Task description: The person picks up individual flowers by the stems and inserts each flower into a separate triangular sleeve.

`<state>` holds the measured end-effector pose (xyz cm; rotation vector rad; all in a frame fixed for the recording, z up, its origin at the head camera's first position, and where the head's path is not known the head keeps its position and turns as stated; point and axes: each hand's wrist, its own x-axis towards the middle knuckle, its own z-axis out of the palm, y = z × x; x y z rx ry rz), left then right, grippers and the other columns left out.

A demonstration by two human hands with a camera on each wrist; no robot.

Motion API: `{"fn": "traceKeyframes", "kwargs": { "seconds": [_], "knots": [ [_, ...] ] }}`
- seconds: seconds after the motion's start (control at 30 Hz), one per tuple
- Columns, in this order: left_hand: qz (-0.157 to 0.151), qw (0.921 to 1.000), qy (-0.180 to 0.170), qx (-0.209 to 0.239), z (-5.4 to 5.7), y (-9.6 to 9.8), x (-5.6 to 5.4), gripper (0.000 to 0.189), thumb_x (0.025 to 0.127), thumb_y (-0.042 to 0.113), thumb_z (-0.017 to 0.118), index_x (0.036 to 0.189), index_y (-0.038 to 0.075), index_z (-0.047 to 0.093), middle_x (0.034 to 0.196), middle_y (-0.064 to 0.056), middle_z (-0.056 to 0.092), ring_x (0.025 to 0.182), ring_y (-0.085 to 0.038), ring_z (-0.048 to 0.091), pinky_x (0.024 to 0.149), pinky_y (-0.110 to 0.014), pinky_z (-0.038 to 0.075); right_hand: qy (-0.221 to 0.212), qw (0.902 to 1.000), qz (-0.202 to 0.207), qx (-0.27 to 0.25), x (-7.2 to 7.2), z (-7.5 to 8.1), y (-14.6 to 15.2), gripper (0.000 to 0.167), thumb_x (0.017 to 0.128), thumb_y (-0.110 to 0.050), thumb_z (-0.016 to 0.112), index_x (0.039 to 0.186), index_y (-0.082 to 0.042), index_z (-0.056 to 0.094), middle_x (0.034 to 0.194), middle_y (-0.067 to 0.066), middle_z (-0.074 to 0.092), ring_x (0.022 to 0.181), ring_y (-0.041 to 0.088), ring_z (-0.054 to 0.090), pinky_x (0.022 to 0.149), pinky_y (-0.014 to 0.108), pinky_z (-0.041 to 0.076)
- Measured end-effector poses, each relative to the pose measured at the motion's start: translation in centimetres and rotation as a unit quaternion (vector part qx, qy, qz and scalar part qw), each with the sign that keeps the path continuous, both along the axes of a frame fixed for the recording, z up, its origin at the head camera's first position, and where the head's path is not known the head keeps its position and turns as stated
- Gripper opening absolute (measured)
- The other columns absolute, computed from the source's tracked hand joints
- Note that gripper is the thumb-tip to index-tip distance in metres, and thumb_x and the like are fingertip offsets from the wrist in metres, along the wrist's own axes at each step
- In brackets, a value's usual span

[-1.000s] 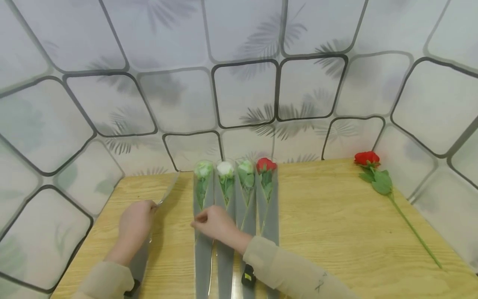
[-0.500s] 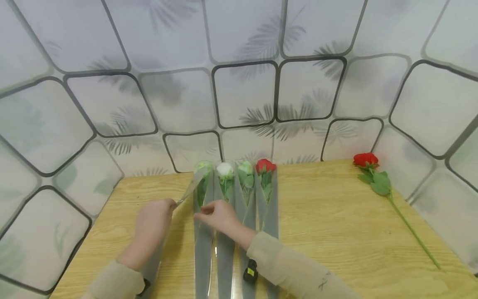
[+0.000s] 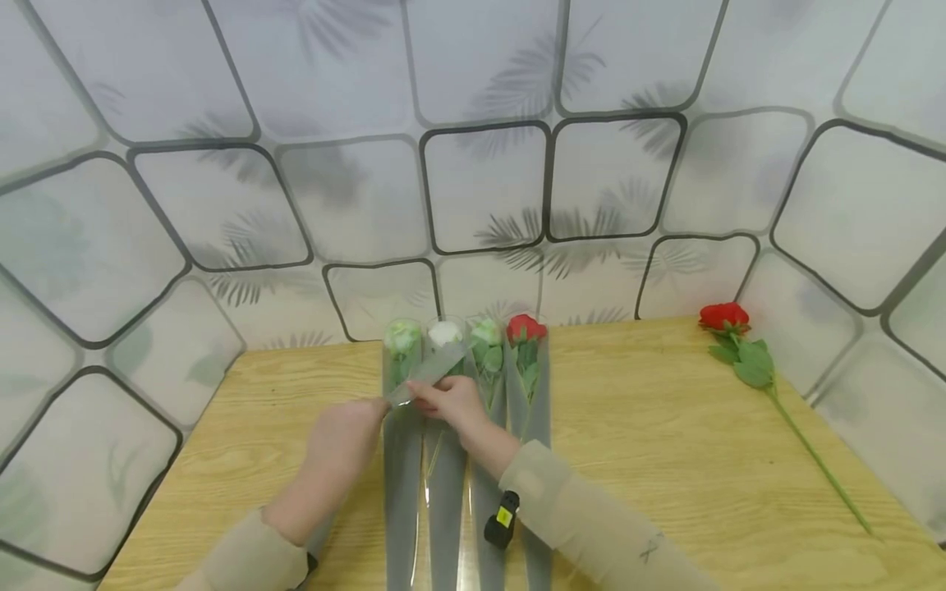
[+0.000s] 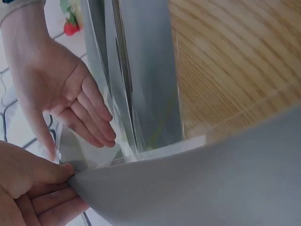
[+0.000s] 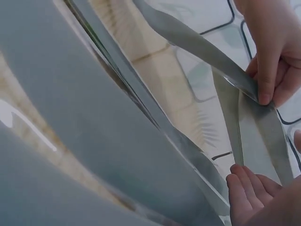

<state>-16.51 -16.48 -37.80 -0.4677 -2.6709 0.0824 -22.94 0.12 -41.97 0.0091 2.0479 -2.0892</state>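
My left hand (image 3: pixel 347 443) pinches a long grey-and-clear flower sleeve (image 4: pixel 197 183) by its edge, thumb on top. The sleeve's clear upper end (image 3: pixel 439 369) tilts right, over the row of wrapped flowers. My right hand (image 3: pixel 458 410) is at that end, fingertips right at the film. The left wrist view shows its palm and extended fingers, with the thumb close to my left thumb. In the right wrist view the right fingers (image 5: pixel 249 193) lie fairly straight beside the hanging film. Below my hands lie wrapped roses: pale green (image 3: pixel 402 336), white (image 3: pixel 445 332), another pale green (image 3: pixel 486 332) and red (image 3: pixel 526 327).
A loose red rose (image 3: pixel 724 316) with a long bare green stem (image 3: pixel 820 460) lies at the right of the wooden table (image 3: pixel 636 410). Patterned fabric walls (image 3: pixel 488 189) close off the back and both sides. A black device (image 3: pixel 501 521) is strapped at my right wrist.
My left hand has carried the sleeve rightward from the left of the table to over the wrapped flowers. My right hand has shifted slightly up and right, meeting the sleeve's end.
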Motion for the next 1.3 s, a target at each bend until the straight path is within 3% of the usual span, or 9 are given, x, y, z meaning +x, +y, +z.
{"fn": "traceKeyframes", "kwargs": {
  "seconds": [0.13,0.33,0.4,0.6,0.67,0.77,0.93,1.17,1.3],
  "knots": [
    [-0.027,0.9990,0.034,-0.013,-0.1,0.5,0.4,0.020,0.080,-0.007,0.084,0.087,0.009,0.075,0.064,-0.003,0.068,0.047,-0.009,0.049,0.040,-0.022,0.046,-0.024,0.9990,-0.027,-0.026,-0.4,0.2,0.9,0.039,0.098,-0.027,0.078,0.115,0.008,0.073,0.109,0.023,0.080,0.095,0.027,0.081,0.094,0.042,0.065],
    [-0.058,0.9968,0.036,-0.041,-0.5,0.9,0.8,0.023,0.079,-0.007,0.086,0.084,0.008,0.069,0.066,-0.003,0.068,0.048,-0.009,0.054,0.040,-0.023,0.049,-0.070,0.9931,-0.074,-0.058,-1.2,0.5,2.2,0.060,0.099,-0.023,0.076,0.140,0.012,0.050,0.133,0.028,0.067,0.107,0.029,0.077,0.093,0.037,0.065],
    [-0.071,0.9953,0.040,-0.052,-0.5,1.0,0.9,0.023,0.077,-0.007,0.087,0.085,0.006,0.070,0.069,-0.003,0.070,0.049,-0.009,0.057,0.041,-0.021,0.050,-0.083,0.9904,-0.089,-0.066,-1.4,0.6,2.6,0.060,0.100,-0.021,0.075,0.142,0.011,0.047,0.129,0.023,0.068,0.100,0.024,0.077,0.088,0.032,0.066],
    [-0.094,0.9921,0.049,-0.067,-0.4,1.0,1.0,0.029,0.071,-0.008,0.092,0.091,0.004,0.075,0.083,-0.006,0.077,0.057,-0.014,0.070,0.049,-0.022,0.058,-0.089,0.9851,-0.121,-0.084,-2.2,1.0,3.8,0.040,0.099,-0.014,0.073,0.129,0.007,0.056,0.086,0.001,0.068,0.063,0.005,0.067,0.062,0.020,0.058],
    [-0.097,0.9914,0.051,-0.071,-0.5,1.0,1.0,0.029,0.071,-0.008,0.092,0.092,0.005,0.076,0.086,-0.006,0.078,0.059,-0.015,0.071,0.050,-0.023,0.059,-0.087,0.9840,-0.128,-0.089,-2.3,1.1,4.3,0.039,0.099,-0.011,0.073,0.129,0.009,0.058,0.085,0.002,0.068,0.061,0.005,0.067,0.061,0.020,0.058],
    [-0.103,0.9902,0.056,-0.076,-0.5,0.8,0.8,0.031,0.071,-0.008,0.091,0.096,0.005,0.078,0.093,-0.007,0.080,0.064,-0.017,0.075,0.054,-0.022,0.061,-0.086,0.9827,-0.135,-0.093,-2.5,1.3,5.2,0.043,0.098,-0.007,0.072,0.133,0.013,0.057,0.103,0.015,0.073,0.065,0.007,0.070,0.066,0.024,0.064],
    [-0.111,0.9883,0.074,-0.074,-0.7,0.2,0.2,0.035,0.072,-0.008,0.090,0.102,0.007,0.081,0.103,-0.008,0.083,0.075,-0.021,0.080,0.061,-0.025,0.064,-0.092,0.9859,-0.113,-0.082,-2.6,1.6,6.8,0.047,0.099,-0.005,0.070,0.138,0.016,0.056,0.134,0.030,0.065,0.077,0.012,0.073,0.081,0.033,0.068],
    [-0.118,0.9866,0.089,-0.070,-1.2,-0.8,-0.9,0.036,0.072,-0.009,0.089,0.103,0.008,0.083,0.106,-0.008,0.083,0.085,-0.023,0.082,0.065,-0.028,0.066,-0.105,0.9925,-0.050,-0.038,-2.3,1.5,9.3,0.034,0.098,-0.007,0.071,0.126,0.013,0.066,0.099,0.007,0.072,0.075,0.011,0.072,0.078,0.030,0.067],
    [-0.115,0.9877,0.081,-0.068,-1.6,-1.0,-1.2,0.037,0.073,-0.010,0.088,0.105,0.008,0.083,0.107,-0.008,0.083,0.087,-0.024,0.082,0.067,-0.031,0.066,-0.112,0.9936,-0.003,-0.017,-2.0,1.5,10.4,0.030,0.100,-0.007,0.069,0.122,0.013,0.067,0.091,0.002,0.069,0.075,0.011,0.071,0.077,0.029,0.066]
  ]
}}
